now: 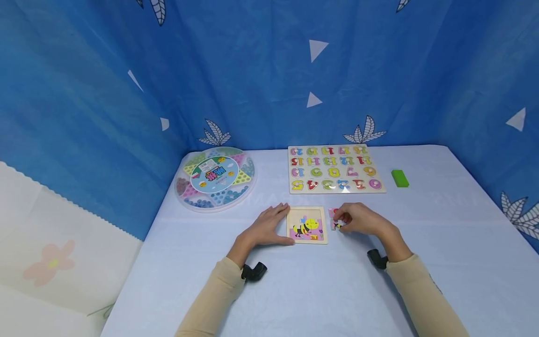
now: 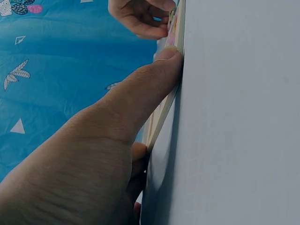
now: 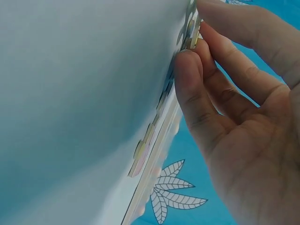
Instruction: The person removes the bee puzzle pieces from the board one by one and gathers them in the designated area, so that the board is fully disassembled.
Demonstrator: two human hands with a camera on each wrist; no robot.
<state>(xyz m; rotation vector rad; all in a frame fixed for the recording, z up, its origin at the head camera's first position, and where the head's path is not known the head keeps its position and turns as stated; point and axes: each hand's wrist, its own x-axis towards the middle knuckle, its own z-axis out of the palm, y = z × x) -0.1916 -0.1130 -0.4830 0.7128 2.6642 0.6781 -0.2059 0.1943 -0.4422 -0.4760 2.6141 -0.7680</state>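
A square wooden puzzle tray point(image 1: 306, 208) with a bee picture lies flat, its upper part showing bare wood. My left hand point(image 1: 267, 228) rests along its left side, thumb at the lower left corner and fingers at the upper left; the left wrist view shows the thumb point(image 2: 136, 93) pressed on the tray's edge. Just right of the tray, my right hand point(image 1: 358, 219) pinches a small puzzle piece point(image 1: 337, 225) between thumb and fingers. Another pink piece point(image 1: 331, 213) lies beside it, partly covered by the fingers. In the right wrist view, loose pieces point(image 3: 143, 154) lie near the right hand point(image 3: 239, 93).
Behind the tray lies a number puzzle board point(image 1: 322, 167), with a green block point(image 1: 400, 178) to its right. A round clear-lidded game box point(image 1: 215, 179) sits at the back left. Blue patterned cloth point(image 1: 269, 75) hangs behind the white-covered table point(image 1: 311, 290).
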